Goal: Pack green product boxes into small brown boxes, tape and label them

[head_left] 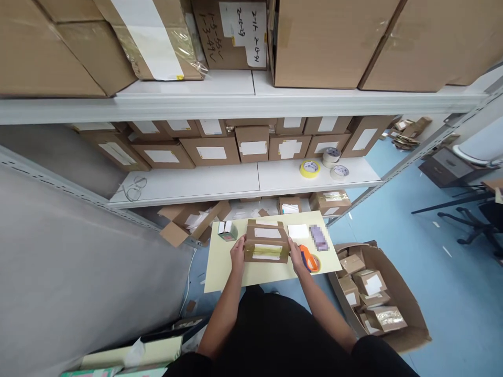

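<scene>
Through the head camera, the only view I had, I saw the wearer's two hands on a taped cardboard box (271,242) at the middle of the pale yellow desk (226,275). The left hand (238,253) pressed its left end and the right hand (294,250) its right end, so the box sat held between them; whether its underside touched the desk I could not tell. Its long axis ran left to right, roughly along the desk's near edge, with white labels facing up and toward the wearer and a strip of shiny tape along the near side. A small green-and-white box (227,231) stood by the far left corner, a white card (298,231) lay near the far edge, and a blurred purple item (318,238) lay near the far right corner. Just beside the right hand, toward the right edge, was an orange tape dispenser (309,258). Behind the desk, the middle shelf (196,181) carried a row of labelled cartons (212,152), a yellow tape roll (309,168) toward its right end and a cord (134,189) by its left. Right of the desk, a large open carton (411,311) full of small boxes stood on the blue floor (448,283).
</scene>
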`<state>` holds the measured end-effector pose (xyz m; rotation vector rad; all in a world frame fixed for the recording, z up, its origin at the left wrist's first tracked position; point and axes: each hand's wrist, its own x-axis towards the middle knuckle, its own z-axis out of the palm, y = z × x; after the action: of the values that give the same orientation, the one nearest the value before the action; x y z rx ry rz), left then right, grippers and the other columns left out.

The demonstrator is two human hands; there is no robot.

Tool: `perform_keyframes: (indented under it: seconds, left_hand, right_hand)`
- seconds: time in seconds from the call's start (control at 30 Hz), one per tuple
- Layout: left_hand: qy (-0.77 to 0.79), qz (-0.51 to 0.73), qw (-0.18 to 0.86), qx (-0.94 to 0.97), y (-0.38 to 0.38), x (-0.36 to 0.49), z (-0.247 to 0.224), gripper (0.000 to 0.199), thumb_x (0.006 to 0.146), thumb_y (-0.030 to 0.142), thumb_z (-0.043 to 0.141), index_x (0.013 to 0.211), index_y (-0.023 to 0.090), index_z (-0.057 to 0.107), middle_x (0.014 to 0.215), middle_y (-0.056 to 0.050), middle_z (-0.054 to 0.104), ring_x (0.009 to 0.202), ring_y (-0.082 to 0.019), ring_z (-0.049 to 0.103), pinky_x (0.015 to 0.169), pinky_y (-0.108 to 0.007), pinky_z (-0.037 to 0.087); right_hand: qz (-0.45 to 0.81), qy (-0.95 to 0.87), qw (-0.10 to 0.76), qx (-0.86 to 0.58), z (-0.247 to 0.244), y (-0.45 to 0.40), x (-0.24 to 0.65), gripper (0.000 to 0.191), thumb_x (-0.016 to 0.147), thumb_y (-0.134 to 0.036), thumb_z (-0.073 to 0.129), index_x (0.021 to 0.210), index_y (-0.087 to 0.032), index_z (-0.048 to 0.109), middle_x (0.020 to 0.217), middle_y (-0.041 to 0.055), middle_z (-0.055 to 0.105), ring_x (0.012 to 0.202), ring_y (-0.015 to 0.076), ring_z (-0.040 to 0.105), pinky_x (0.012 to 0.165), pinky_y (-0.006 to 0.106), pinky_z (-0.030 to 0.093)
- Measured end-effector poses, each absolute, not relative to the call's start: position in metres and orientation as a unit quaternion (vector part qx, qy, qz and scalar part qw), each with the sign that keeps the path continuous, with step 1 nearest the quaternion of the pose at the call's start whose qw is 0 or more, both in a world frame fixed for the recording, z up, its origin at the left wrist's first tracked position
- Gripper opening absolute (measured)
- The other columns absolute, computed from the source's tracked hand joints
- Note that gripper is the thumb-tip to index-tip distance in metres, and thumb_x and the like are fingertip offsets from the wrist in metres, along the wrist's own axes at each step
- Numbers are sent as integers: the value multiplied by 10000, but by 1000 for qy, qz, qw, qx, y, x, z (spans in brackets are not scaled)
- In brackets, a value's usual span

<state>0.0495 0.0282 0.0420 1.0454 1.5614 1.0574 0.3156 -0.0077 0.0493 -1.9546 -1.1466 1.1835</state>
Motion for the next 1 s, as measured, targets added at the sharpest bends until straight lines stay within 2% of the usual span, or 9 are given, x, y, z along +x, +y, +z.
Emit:
perform_keyframes:
  seconds: [0.1, 0.2, 0.3, 0.4, 0.57, 0.73, 0.83, 0.93, 1.0]
  left_hand:
    - [652, 411, 468, 432, 28, 46, 36, 599, 1024, 427, 520, 1565, 173, 479, 1496, -131, 621, 1375, -269, 599, 1115, -412, 525]
    - [699, 269, 469, 468, 18, 45, 20, 677, 934, 286, 617, 1579, 180, 442, 1460, -140, 650, 1332, -271, 634, 1069, -395, 541]
    - [713, 170, 476, 486, 7, 46, 7, 715, 859, 257, 657, 1546, 200, 470, 1381, -125, 705, 1249, -304, 683, 1012, -421, 559]
    - [708, 166, 473, 498, 4, 45, 5, 736, 844, 217, 645, 1552, 208, 443, 1399, -123, 692, 1272, -296, 669, 1035, -417, 543]
    - [679, 238, 426, 548, 4, 42, 16, 913, 841, 156, 650, 1645, 226, 223, 1600, -139, 503, 1460, -236, 504, 1176, -410, 442]
    - [677, 193, 462, 539, -16, 40, 20, 1005, 801, 174, 732, 1658, 212, 206, 1578, -123, 528, 1433, -242, 532, 1204, -386, 416]
    - [690, 167, 438, 551, -27, 32, 28, 1082, 814, 182, 725, 1686, 223, 85, 1668, -130, 401, 1502, -274, 445, 1229, -411, 386]
    - [674, 187, 373, 610, -25, 26, 45, 968, 870, 162, 615, 1690, 268, 112, 1724, -73, 298, 1564, -263, 337, 1256, -419, 349]
    - [648, 210, 344, 647, -14, 32, 58, 795, 906, 150, 521, 1655, 282, 290, 1678, -35, 397, 1556, -244, 348, 1262, -421, 343]
  right_hand:
    - [469, -387, 303, -733, 35, -13, 310, 657, 1032, -589, 311, 1480, -144, 491, 1285, 135, 716, 1170, 248, 687, 954, 304, 564]
    - [522, -411, 260, -701, 12, -23, 304, 664, 1027, -430, 391, 1620, -144, 303, 1392, 145, 672, 1265, 217, 656, 993, 316, 550]
    - [524, -436, 225, -696, -3, -30, 301, 663, 998, -345, 450, 1622, -155, 326, 1532, 148, 573, 1402, 212, 557, 1085, 351, 497]
    - [508, -448, 242, -694, -3, -26, 304, 669, 937, -282, 524, 1586, -174, 400, 1582, 148, 525, 1433, 234, 525, 1134, 380, 459]
    - [491, -478, 333, -647, 15, -19, 319, 681, 910, -307, 558, 1568, -221, 402, 1563, 135, 545, 1446, 236, 513, 1088, 388, 493]
    - [494, -534, 245, -641, 15, -34, 328, 929, 774, -156, 619, 1641, -244, 300, 1621, 108, 484, 1482, 229, 470, 1134, 378, 456]
    - [485, -559, 207, -640, 17, -41, 332, 1037, 700, -77, 583, 1666, -253, 251, 1648, 94, 448, 1461, 243, 492, 1121, 376, 471]
    - [431, -554, 240, -671, 36, -37, 332, 973, 746, -58, 519, 1666, -246, 267, 1632, 93, 471, 1406, 237, 544, 1094, 364, 498]
    - [379, -564, 278, -679, 55, -27, 323, 843, 821, -75, 472, 1636, -251, 354, 1593, 83, 521, 1374, 232, 567, 1088, 363, 507]
